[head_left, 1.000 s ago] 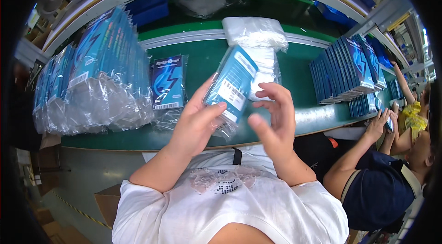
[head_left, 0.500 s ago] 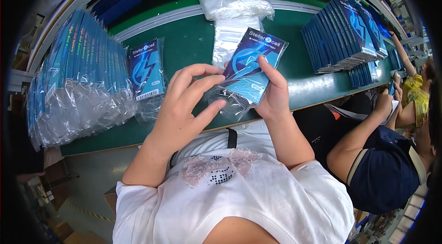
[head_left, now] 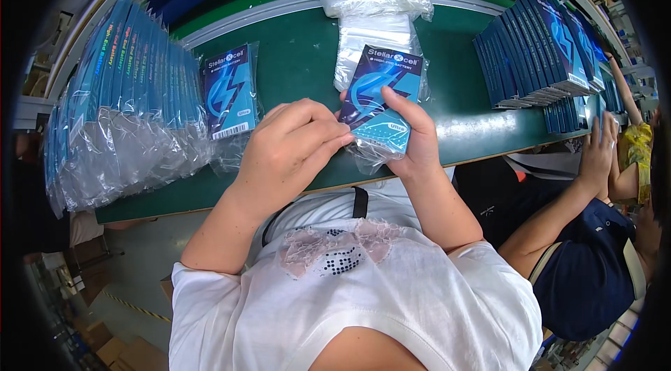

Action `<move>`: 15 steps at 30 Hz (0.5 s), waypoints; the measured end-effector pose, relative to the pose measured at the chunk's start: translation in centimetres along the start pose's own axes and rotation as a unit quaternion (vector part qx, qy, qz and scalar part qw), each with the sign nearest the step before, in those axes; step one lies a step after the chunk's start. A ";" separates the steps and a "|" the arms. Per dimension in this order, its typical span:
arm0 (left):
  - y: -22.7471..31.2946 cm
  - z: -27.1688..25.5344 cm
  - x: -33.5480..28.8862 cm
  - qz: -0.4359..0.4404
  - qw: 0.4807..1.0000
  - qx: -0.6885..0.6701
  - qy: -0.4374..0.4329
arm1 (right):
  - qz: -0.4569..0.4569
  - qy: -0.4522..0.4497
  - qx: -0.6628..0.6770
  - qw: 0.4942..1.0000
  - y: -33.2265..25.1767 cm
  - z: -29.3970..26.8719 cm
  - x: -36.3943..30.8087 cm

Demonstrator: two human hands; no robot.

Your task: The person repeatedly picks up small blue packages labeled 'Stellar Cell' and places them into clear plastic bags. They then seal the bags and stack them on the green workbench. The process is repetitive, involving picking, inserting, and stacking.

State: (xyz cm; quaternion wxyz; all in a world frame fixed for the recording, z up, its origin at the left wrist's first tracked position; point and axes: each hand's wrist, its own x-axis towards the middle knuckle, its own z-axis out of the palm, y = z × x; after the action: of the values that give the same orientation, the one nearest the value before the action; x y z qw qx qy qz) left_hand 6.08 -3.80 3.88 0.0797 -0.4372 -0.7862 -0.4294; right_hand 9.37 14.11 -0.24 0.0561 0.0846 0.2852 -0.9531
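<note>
1. A flat blue box with a lightning-bolt design is held upright over the near edge of the green table, in front of the person's chest, its printed face turned toward the camera.
2. The box is gripped by the right hand: the thumb is laid across the lower front face, and the fingers are wrapped behind it, so the hand is closed on the box.
3. A clear plastic sleeve is seen around the lower part of the box, with crinkled film hanging below its bottom edge.
4. The left hand is curled loosely, its fingertips brought to the box's left edge, where the film is pinched; how firmly it is held cannot be told.
5. A second blue box, already in clear film, is laid flat on the table just left of the hands.
6. A long row of bagged boxes is stood on edge at the far left of the table.
7. A stack of clear bags is piled on the table just behind the held box.
8. A row of unbagged blue boxes is stood on edge at the right of the table.
9. A co-worker's hand is rested near the table's right end, well apart from the held box.
</note>
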 end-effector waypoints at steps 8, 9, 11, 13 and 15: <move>-0.3 -1.0 0.2 -0.041 0.978 0.028 0.204 | 0.084 -0.005 -0.003 0.996 -0.5 -0.3 0.2; -0.9 -0.6 -0.2 -0.124 0.968 -0.064 0.206 | 0.100 -0.044 -0.014 0.994 -1.0 0.5 0.0; -0.9 0.7 0.0 -0.276 0.877 -0.342 0.195 | 0.111 -0.076 -0.058 0.989 -1.0 1.1 0.3; -1.5 1.4 0.1 -0.345 0.751 -0.555 0.093 | 0.103 -0.043 -0.129 0.985 -0.5 1.9 0.6; -1.9 2.2 0.6 -0.330 0.623 -0.704 0.082 | 0.088 -0.006 -0.094 0.992 0.9 3.2 1.1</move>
State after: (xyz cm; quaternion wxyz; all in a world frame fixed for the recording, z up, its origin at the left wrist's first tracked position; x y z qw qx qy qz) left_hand 4.88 -2.27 1.66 -0.3354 -0.0341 -0.3252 -0.8835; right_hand 7.99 11.55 1.68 0.1497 0.0980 0.3646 -0.9138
